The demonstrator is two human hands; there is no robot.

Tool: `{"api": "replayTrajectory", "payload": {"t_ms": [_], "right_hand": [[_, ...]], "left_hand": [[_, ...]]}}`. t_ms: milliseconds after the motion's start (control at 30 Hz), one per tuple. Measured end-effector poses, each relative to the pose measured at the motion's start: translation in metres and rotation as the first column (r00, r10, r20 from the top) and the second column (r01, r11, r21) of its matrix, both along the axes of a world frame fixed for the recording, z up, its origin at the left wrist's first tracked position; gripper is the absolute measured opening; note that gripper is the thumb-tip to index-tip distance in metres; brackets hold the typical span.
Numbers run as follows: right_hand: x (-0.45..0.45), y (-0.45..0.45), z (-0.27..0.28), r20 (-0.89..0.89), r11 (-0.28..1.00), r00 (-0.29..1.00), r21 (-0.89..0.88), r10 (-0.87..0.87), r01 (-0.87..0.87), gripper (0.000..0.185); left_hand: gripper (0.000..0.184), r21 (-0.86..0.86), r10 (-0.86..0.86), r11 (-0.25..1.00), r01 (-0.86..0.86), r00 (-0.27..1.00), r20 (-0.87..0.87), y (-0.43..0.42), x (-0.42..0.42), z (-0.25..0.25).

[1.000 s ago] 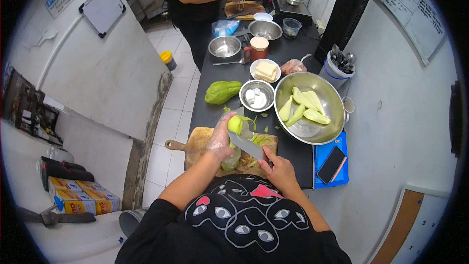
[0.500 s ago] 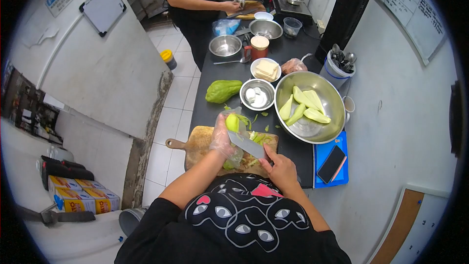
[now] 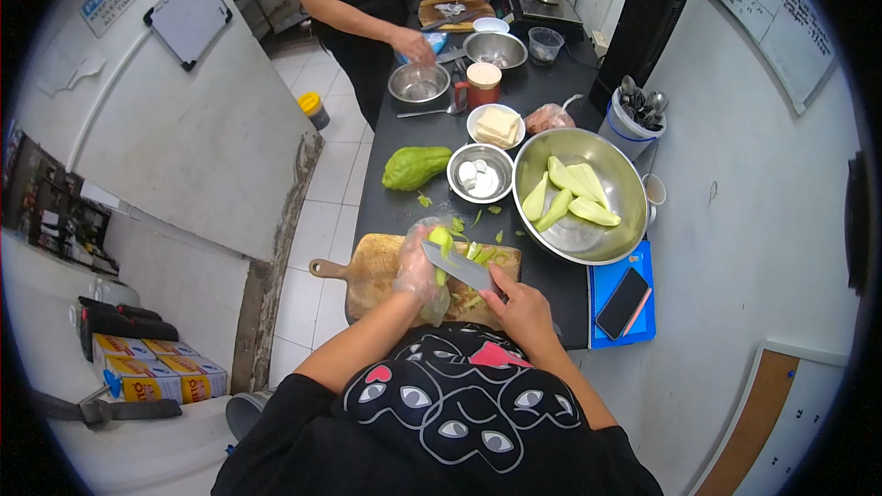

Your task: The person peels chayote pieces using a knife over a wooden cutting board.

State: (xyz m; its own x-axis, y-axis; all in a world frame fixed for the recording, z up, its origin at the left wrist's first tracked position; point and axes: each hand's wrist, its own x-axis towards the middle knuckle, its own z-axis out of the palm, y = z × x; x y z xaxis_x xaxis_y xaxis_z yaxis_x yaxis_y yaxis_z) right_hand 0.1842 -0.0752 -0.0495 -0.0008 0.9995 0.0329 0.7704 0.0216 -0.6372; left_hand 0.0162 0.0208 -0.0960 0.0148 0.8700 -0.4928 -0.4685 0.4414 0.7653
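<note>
My left hand (image 3: 418, 266), in a clear plastic glove, is closed around a pale green chayote piece (image 3: 441, 241) over the wooden cutting board (image 3: 372, 268). In my right hand (image 3: 522, 310) is a wide-bladed knife (image 3: 457, 266), its blade lying against the chayote. Green peelings (image 3: 487, 255) are scattered on the board and the table behind it. A whole chayote (image 3: 416, 168) lies past the board. Several peeled pieces (image 3: 557, 209) rest in the large steel bowl (image 3: 627, 237) on the right. My fingers partly hide the held piece.
Behind the board stand a small steel bowl with white pieces (image 3: 480, 179), a bowl of pale yellow blocks (image 3: 497, 127) and a red mug (image 3: 481, 87). A phone (image 3: 623, 301) lies on a blue folder at right. Across the table, a co-worker's hand (image 3: 413, 46) is above a steel bowl (image 3: 420, 83).
The knife blade has moved up and left across the chayote, and my left hand has turned slightly. The co-worker's one hand has moved from the far cutting board toward the steel bowl.
</note>
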Motion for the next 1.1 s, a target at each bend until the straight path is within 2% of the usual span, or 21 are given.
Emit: {"api": "replayTrajectory", "payload": {"t_ms": [100,167,233,300,333,400,500,600,700,800,1000,1033,1100], "right_hand": [[-0.004,0.005,0.002,-0.023,0.994,1.000,-0.113,-0.011,0.008,0.043],[-0.005,0.010,0.006,-0.039,0.979,0.999,-0.205,-0.024,0.016,0.043],[-0.004,0.012,0.011,-0.053,0.957,0.998,-0.291,-0.040,0.023,0.044],[-0.001,0.013,-0.002,-0.216,0.958,0.975,-0.284,-0.042,-0.022,0.041],[0.000,0.013,-0.007,-0.296,0.960,0.954,-0.278,-0.041,-0.045,0.040],[-0.001,0.013,-0.013,-0.337,0.960,0.940,-0.274,-0.047,-0.051,0.039],[0.000,0.013,-0.016,-0.349,0.945,0.935,-0.323,-0.063,-0.057,0.039],[0.001,0.017,-0.018,-0.382,0.922,0.922,-0.377,-0.066,-0.090,0.040],[0.004,0.021,-0.031,-0.422,0.899,0.905,-0.412,-0.044,-0.148,0.041],[0.005,0.024,-0.036,-0.470,0.873,0.882,-0.443,-0.033,-0.203,0.040],[0.002,0.030,-0.044,-0.477,0.829,0.878,-0.508,-0.044,-0.234,0.041],[0.002,0.030,-0.045,-0.479,0.830,0.877,-0.504,-0.040,-0.237,0.041],[0.003,0.032,-0.045,-0.546,0.738,0.822,-0.620,-0.162,-0.267,0.041]], "left_hand": [[0.038,0.069,-0.102,0.989,0.132,0.939,-0.330,-0.014,0.001,0.001],[0.036,0.132,-0.152,0.969,0.208,0.927,-0.343,-0.015,-0.002,-0.018],[0.034,0.169,-0.186,0.950,0.262,0.911,-0.367,-0.016,-0.004,-0.009],[0.032,0.180,-0.201,0.939,0.292,0.894,-0.400,-0.021,-0.007,0.004],[0.032,0.179,-0.227,0.938,0.297,0.916,-0.330,-0.020,-0.009,-0.001],[0.032,0.176,-0.279,0.934,0.312,0.942,-0.188,-0.017,-0.014,-0.013],[0.033,0.189,-0.331,0.892,0.410,0.879,-0.344,-0.019,-0.017,-0.012],[0.035,0.140,-0.342,0.910,0.389,0.899,-0.274,-0.021,-0.017,-0.001],[0.038,0.212,-0.360,0.884,0.417,0.895,-0.262,-0.013,-0.021,-0.019],[0.041,0.014,-0.386,0.922,0.386,0.922,-0.002,-0.018,-0.025,-0.009],[0.040,0.060,-0.410,0.911,0.408,0.912,0.009,-0.017,-0.035,-0.020],[0.040,0.139,-0.417,0.890,0.434,0.899,-0.136,-0.015,-0.038,-0.025],[0.039,0.275,-0.373,0.818,0.505,0.830,-0.414,-0.010,-0.042,-0.035]]}}
